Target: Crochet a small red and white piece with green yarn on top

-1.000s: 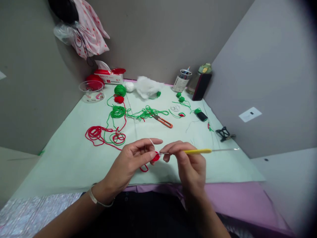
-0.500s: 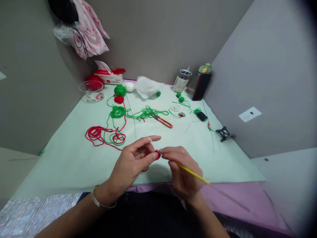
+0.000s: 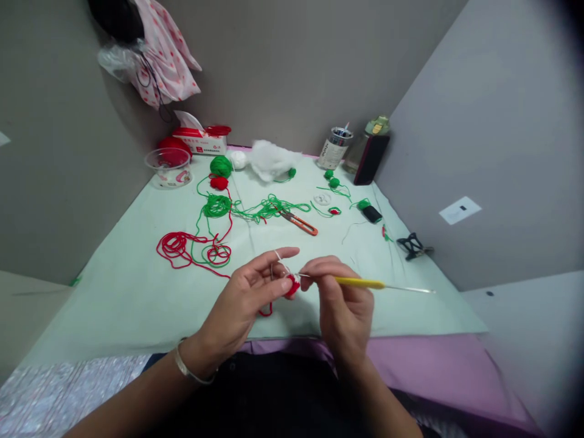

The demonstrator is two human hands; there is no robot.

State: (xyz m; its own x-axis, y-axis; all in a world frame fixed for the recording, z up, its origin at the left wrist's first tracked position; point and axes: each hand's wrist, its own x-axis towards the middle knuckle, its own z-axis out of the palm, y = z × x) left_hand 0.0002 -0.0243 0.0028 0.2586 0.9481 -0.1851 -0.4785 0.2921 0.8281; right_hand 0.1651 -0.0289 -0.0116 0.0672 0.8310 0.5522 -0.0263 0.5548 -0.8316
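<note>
Between thumb and fingers, my left hand (image 3: 249, 292) pinches a small red and white crochet piece (image 3: 292, 286). White yarn (image 3: 283, 261) runs from the piece over my raised left index finger. My right hand (image 3: 344, 298) grips a crochet hook (image 3: 360, 282) by its yellow handle. The hook's near tip meets the white edge of the piece; its other metal end points right. Red yarn (image 3: 266, 312) hangs in a loop below my left hand and trails to a loose red coil (image 3: 176, 244) on the left.
Orange thread snips (image 3: 298, 223) lie beyond my hands, beside tangled green yarn (image 3: 216, 205). Farther back are a plastic tub (image 3: 168, 173), a tissue box (image 3: 203, 143), white stuffing (image 3: 271, 161), a pen can (image 3: 335, 149) and a phone (image 3: 371, 160). A black clip (image 3: 413, 246) sits at the right edge.
The crochet hook has swung from slanting down to nearly level, and my right hand has turned with it. More of the white edge shows. My left hand has shifted slightly right.
</note>
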